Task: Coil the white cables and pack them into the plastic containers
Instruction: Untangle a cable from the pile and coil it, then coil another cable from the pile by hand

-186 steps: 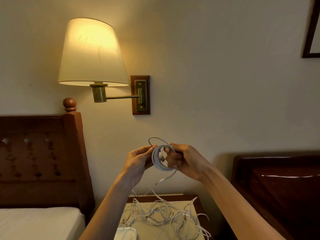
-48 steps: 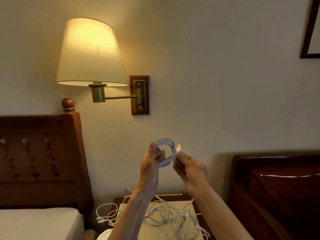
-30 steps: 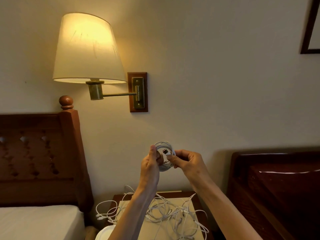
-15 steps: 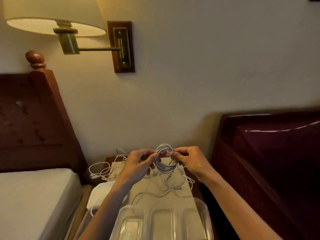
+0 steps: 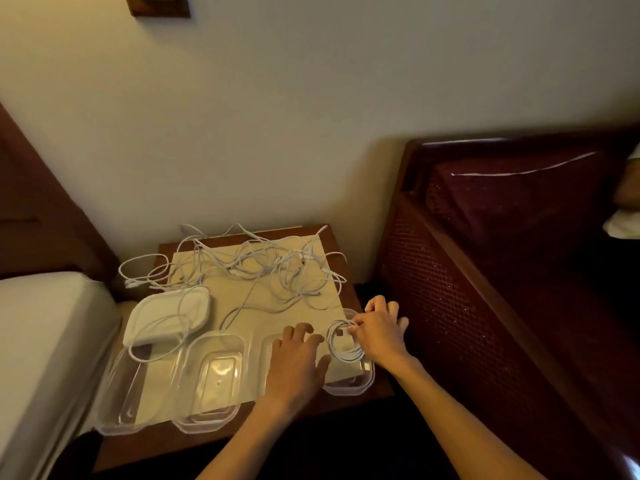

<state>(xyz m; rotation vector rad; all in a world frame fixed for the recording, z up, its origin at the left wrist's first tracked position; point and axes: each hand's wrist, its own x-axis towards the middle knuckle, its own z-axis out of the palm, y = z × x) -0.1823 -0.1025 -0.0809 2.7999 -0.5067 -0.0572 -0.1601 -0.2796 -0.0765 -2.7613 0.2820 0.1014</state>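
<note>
In the head view, the small coil of thin white cable [image 5: 344,344] sits at lower centre-right of the frame, inside or just over the rightmost clear plastic container [image 5: 349,384] on the wooden worktop [image 5: 242,441]. The right hand [image 5: 379,336] pinches the coil's right side, its fingers [image 5: 356,325] curled onto the loops near the plug. The left hand [image 5: 294,365] lies flat just left of the coil, fingers spread and relaxed over the neighbouring container, holding nothing. The coil looks light, soft and springy, likely to unwind if let go loosely, so holding across all the loops at once seems best. A loose tangle of white cables [image 5: 249,268] waits at the upper centre of the worktop, well apart from both hands.
</note>
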